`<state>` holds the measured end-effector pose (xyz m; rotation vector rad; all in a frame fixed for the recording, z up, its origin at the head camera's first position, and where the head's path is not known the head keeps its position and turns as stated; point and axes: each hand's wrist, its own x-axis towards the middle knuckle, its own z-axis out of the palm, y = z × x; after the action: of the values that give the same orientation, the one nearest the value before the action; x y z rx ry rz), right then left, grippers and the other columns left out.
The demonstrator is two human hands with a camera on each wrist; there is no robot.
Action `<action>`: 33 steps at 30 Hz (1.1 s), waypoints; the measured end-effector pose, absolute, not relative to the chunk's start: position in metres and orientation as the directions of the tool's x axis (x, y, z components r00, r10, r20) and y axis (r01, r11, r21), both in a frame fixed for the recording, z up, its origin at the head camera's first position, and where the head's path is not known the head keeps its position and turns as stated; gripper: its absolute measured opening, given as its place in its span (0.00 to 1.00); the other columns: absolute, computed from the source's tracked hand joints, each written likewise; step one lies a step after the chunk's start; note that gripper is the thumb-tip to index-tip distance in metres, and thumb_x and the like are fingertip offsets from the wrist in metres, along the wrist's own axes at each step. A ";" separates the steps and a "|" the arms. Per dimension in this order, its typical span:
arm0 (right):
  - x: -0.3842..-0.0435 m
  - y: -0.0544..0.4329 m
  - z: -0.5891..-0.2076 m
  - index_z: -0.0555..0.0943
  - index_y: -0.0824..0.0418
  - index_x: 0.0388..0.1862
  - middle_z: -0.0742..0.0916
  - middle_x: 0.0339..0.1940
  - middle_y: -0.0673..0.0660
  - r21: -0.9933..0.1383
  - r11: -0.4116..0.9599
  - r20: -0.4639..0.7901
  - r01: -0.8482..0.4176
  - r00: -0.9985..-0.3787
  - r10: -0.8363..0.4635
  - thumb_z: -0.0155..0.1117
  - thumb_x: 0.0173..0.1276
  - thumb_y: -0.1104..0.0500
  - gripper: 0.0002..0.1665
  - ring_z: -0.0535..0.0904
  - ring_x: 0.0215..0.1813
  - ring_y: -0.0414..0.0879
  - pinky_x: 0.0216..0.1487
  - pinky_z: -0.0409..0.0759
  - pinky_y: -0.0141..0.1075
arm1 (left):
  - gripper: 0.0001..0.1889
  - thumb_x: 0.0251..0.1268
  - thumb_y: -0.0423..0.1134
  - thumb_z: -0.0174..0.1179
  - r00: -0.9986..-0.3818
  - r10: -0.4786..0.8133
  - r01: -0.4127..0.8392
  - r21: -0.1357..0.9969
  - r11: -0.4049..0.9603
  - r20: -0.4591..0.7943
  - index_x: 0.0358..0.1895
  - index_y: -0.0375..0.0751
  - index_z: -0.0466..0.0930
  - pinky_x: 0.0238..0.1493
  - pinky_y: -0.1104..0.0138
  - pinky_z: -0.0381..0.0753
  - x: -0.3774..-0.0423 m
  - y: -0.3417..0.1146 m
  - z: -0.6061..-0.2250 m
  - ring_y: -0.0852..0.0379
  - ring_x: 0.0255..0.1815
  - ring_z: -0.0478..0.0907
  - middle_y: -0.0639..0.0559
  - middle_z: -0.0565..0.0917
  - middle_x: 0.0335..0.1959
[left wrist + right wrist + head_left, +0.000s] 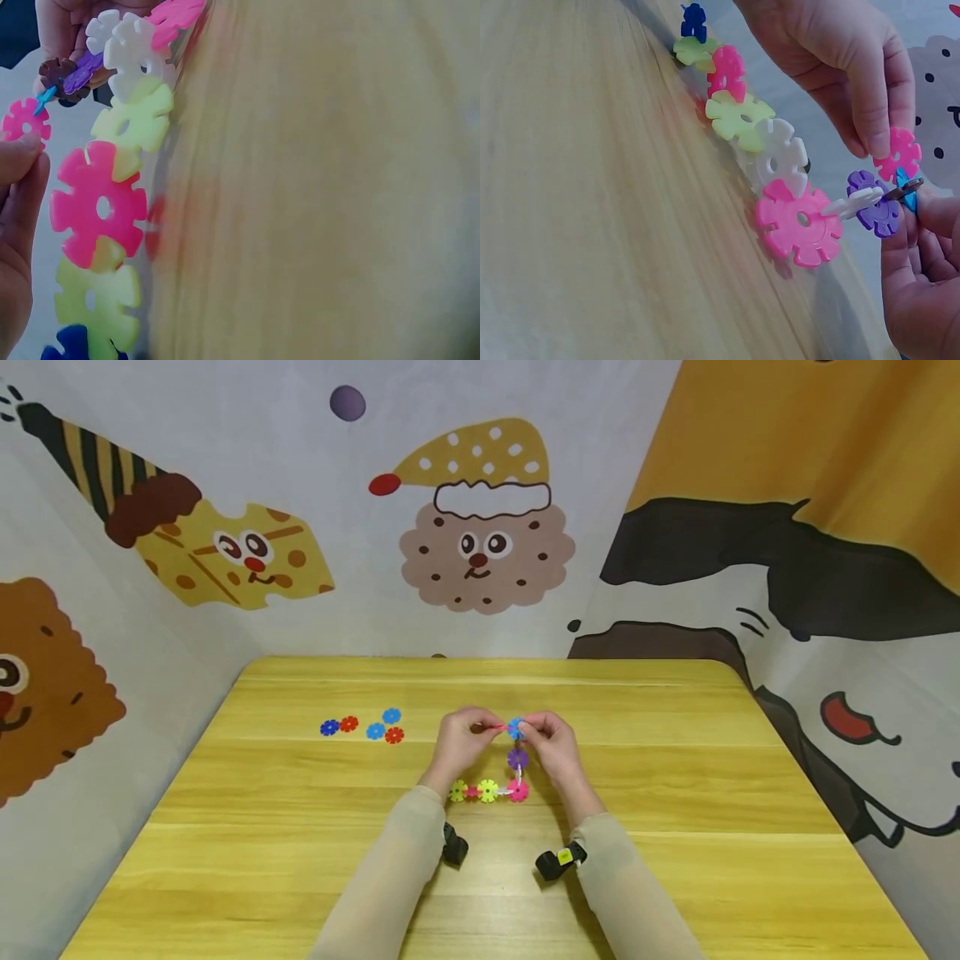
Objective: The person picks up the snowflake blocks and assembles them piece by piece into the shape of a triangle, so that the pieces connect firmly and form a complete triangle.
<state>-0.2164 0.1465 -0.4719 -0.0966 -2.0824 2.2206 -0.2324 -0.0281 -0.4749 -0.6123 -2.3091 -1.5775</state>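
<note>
A chain of slotted flower-shaped plastic discs lies in an L on the table. In the right wrist view it runs from a dark blue disc [694, 22] through yellow-green, pink and white ones to a pink corner disc [801, 238]. From that corner a white, a purple disc [517, 759] and a brown disc [906, 189] lead to a light blue disc [514, 729]. My right hand [557, 750] holds this light blue end. My left hand [459, 745] pinches a pink disc [898, 153] edge-on, meeting the light blue disc's rim.
Loose discs lie to the left on the wooden table [262, 827]: a dark blue one [329, 727], a red one [348, 724], and a light blue pair [376, 732] beside another red one [394, 736]. A cartoon-printed curtain [360, 568] hangs behind the table.
</note>
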 end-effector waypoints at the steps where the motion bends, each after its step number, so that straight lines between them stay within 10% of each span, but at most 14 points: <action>1: -0.218 0.147 -0.476 0.81 0.72 0.39 0.84 0.30 0.54 -0.998 -0.060 0.029 -0.036 -0.993 0.115 0.65 0.67 0.71 0.04 0.79 0.30 0.40 0.36 0.83 0.30 | 0.03 0.58 0.27 0.70 -0.879 0.179 0.477 0.822 0.311 0.442 0.33 0.38 0.88 0.40 0.69 0.83 -0.232 -0.028 -0.475 0.55 0.36 0.83 0.50 0.87 0.32; 14: -0.219 0.148 -0.478 0.84 0.66 0.45 0.82 0.47 0.62 -0.799 0.364 0.466 -0.479 -0.875 -0.130 0.75 0.59 0.67 0.14 0.80 0.40 0.53 0.41 0.83 0.44 | 0.03 0.59 0.27 0.69 -0.909 0.115 0.415 0.841 0.346 0.401 0.33 0.38 0.87 0.41 0.66 0.84 -0.231 -0.029 -0.477 0.54 0.37 0.83 0.48 0.87 0.33; 33: -0.218 0.139 -0.477 0.87 0.61 0.34 0.83 0.45 0.58 -0.812 0.398 0.446 -0.428 -0.894 -0.052 0.72 0.63 0.67 0.03 0.80 0.45 0.56 0.44 0.83 0.47 | 0.11 0.61 0.29 0.68 -0.974 0.037 0.220 0.890 0.398 0.224 0.47 0.33 0.86 0.50 0.55 0.81 -0.227 -0.119 -0.477 0.46 0.45 0.82 0.42 0.87 0.43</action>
<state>-0.2181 0.1386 -0.4766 0.4151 -2.3113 1.4957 -0.2270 -0.1190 -0.4766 -0.2311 -2.4819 -1.6198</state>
